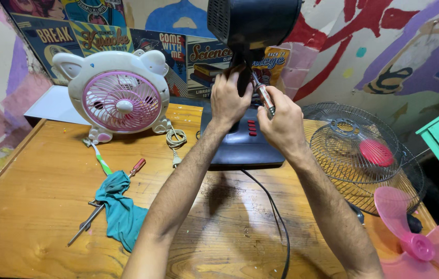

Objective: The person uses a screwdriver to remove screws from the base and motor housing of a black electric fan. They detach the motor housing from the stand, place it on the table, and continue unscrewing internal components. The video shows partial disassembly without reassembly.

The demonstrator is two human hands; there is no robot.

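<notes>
Left hand (228,99) grips black fan neck (242,77), frame centre top; right hand (280,121) clasps screwdriver (264,96) just beside it, above dark fan base (242,142) on table (38,201).

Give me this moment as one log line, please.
left hand: grips black fan neck | right hand: holds screwdriver at neck | fan base: on wooden table | wire guards: at right

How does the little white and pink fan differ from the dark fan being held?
The small fan is white with a pink grille; the dark fan is black. The small fan stands whole, grille and blades in place, while the dark fan's wire guards and pink blade lie apart on the table. Nobody touches the small fan; the left hand and right hand grip the dark fan's neck. Both stand upright.
</notes>
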